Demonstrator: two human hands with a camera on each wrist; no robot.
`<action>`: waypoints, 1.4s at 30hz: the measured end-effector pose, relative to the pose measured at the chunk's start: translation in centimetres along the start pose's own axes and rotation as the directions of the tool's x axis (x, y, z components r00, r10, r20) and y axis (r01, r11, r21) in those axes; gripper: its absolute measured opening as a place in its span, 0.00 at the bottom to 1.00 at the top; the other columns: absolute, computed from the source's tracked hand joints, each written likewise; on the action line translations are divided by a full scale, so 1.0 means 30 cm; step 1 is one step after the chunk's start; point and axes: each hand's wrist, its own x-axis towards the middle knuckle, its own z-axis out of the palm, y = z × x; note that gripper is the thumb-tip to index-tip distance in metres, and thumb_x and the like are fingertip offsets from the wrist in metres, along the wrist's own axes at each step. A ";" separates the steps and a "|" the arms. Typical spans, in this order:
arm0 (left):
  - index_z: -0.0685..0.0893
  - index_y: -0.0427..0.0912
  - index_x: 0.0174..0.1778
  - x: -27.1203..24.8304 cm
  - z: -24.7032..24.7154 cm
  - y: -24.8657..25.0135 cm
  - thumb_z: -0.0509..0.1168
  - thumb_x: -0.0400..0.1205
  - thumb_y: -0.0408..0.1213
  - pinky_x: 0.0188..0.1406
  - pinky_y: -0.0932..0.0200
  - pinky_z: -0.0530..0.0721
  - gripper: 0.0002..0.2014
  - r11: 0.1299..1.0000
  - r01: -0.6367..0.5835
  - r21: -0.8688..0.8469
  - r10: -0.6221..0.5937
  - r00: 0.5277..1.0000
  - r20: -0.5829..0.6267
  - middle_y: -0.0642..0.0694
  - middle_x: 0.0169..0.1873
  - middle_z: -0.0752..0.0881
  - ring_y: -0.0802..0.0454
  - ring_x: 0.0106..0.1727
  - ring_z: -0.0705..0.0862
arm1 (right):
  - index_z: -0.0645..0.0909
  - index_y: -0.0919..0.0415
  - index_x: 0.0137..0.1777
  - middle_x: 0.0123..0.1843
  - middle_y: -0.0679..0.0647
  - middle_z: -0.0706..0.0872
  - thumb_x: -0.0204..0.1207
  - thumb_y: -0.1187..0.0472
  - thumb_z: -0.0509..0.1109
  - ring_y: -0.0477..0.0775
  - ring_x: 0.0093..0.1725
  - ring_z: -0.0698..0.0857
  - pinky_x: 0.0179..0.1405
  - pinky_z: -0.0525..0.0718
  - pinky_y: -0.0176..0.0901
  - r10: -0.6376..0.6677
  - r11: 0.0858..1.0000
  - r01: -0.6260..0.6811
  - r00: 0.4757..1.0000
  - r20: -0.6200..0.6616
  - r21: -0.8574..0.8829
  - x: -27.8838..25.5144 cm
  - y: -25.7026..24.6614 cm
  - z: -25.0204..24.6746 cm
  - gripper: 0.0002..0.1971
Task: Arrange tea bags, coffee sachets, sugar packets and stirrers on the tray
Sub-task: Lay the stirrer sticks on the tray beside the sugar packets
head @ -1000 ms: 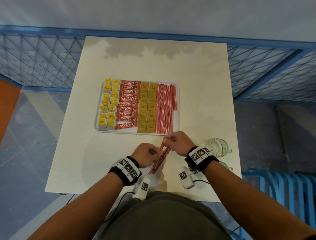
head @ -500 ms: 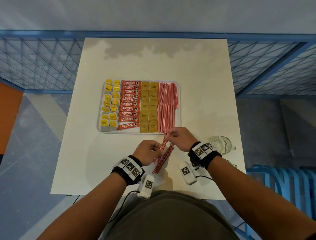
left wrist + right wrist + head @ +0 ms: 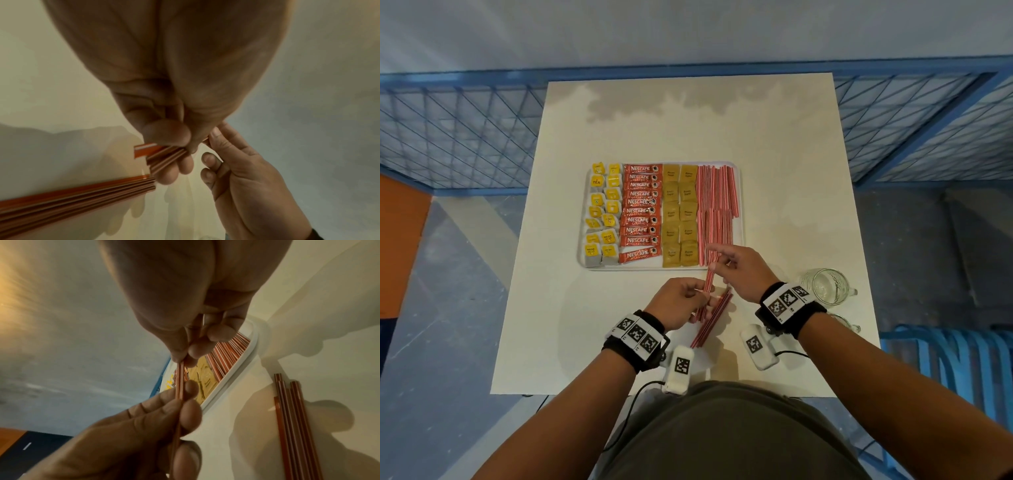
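The stirrers (image 3: pixel 709 280) pinched by the right hand (image 3: pixel 736 270) have risen from the left hand (image 3: pixel 681 301), which grips the rest, to the tray's (image 3: pixel 740 205) near-right corner; a loose pile (image 3: pixel 714 322) waits on the desk's (image 3: pixel 791 171) near edge.

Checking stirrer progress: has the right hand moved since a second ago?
Yes. The right hand has gone forward toward the tray, and now overlaps its near edge with the stirrers it pinches.
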 end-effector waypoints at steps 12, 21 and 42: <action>0.86 0.39 0.59 0.009 0.025 -0.016 0.59 0.90 0.29 0.25 0.64 0.78 0.10 0.988 0.012 -0.153 -0.015 1.000 -0.020 0.46 0.40 0.87 0.48 0.36 0.88 | 0.84 0.51 0.69 0.31 0.41 0.89 0.82 0.58 0.75 0.45 0.30 0.85 0.42 0.90 0.55 0.078 0.989 -0.073 0.996 -0.034 0.125 -0.008 0.005 -0.006 0.16; 0.86 0.37 0.57 0.016 0.022 -0.010 0.60 0.89 0.29 0.24 0.64 0.80 0.10 0.994 -0.022 -0.104 0.018 0.999 -0.041 0.44 0.40 0.87 0.48 0.34 0.88 | 0.91 0.60 0.50 0.39 0.59 0.91 0.78 0.51 0.78 0.49 0.35 0.85 0.39 0.84 0.48 0.119 0.990 -0.112 0.990 -0.074 0.090 0.008 0.039 0.018 0.12; 0.85 0.49 0.46 0.105 0.079 -0.055 0.73 0.75 0.57 0.46 0.55 0.86 0.15 0.563 -0.027 0.826 0.037 0.999 0.008 0.53 0.41 0.86 0.53 0.43 0.85 | 0.89 0.65 0.32 0.18 0.48 0.77 0.78 0.53 0.75 0.46 0.19 0.74 0.27 0.73 0.37 0.217 0.883 -0.260 0.964 -0.152 -0.391 0.358 -0.084 -0.296 0.17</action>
